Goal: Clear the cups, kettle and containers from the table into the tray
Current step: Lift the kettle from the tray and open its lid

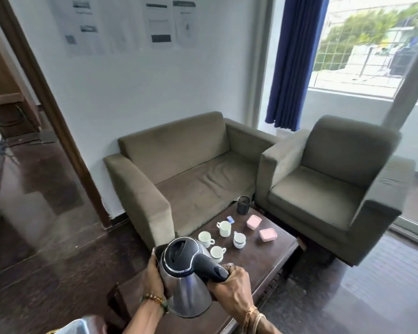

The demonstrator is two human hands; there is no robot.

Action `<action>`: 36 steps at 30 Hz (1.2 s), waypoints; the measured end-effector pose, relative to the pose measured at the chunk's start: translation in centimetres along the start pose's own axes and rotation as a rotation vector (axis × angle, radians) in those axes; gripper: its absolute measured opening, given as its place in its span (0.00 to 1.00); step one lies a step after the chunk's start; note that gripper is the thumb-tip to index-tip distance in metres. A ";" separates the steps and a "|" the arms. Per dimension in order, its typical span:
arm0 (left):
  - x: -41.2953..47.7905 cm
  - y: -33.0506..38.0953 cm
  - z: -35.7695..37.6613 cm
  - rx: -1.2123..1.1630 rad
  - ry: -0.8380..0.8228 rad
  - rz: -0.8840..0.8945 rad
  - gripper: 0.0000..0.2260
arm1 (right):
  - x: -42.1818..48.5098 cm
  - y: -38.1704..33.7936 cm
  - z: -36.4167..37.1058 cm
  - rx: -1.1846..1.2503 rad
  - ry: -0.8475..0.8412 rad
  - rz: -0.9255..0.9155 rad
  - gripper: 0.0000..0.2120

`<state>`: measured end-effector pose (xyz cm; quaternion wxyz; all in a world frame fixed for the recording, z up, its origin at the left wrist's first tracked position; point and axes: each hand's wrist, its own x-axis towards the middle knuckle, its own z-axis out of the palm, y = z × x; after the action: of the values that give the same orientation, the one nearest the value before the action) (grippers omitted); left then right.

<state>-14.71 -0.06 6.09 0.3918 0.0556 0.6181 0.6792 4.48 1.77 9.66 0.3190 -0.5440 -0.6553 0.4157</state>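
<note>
A steel kettle [186, 290] with a black lid and handle hangs tilted above the near end of the dark wooden table [273, 251]. My right hand [232, 288] grips its black handle. My left hand [155, 278] presses against the kettle's left side. Beyond it stand several white cups, the nearest [217, 252] just past the kettle, another [205, 238] to its left, a taller one [224, 228] behind. A white creamer [239, 239] stands to the right. Two pink lidded containers [253, 222] [267, 234] lie further right. A shiny tray corner [75, 327] shows at the bottom left.
A black mesh pen holder [243, 205] and a small blue item [230, 219] sit at the table's far end. A brown two-seat sofa [186, 169] stands behind the table, an armchair [333, 184] to its right. Dark floor lies on the left.
</note>
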 end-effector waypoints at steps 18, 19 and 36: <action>7.9 -4.9 16.1 0.124 -0.143 -0.146 0.15 | 11.6 6.8 -6.0 -0.030 0.170 0.204 0.20; 8.2 -4.7 16.8 0.133 -0.155 -0.157 0.15 | 12.2 6.8 -6.3 -0.028 0.178 0.206 0.20; 12.7 -9.0 26.7 0.177 0.064 -0.169 0.20 | 25.1 13.4 -10.5 -0.010 -0.024 0.242 0.20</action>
<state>-4.30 28.15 -0.96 0.4213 0.0157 0.6904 0.5879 14.51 29.19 1.58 0.2560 -0.6158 -0.5906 0.4544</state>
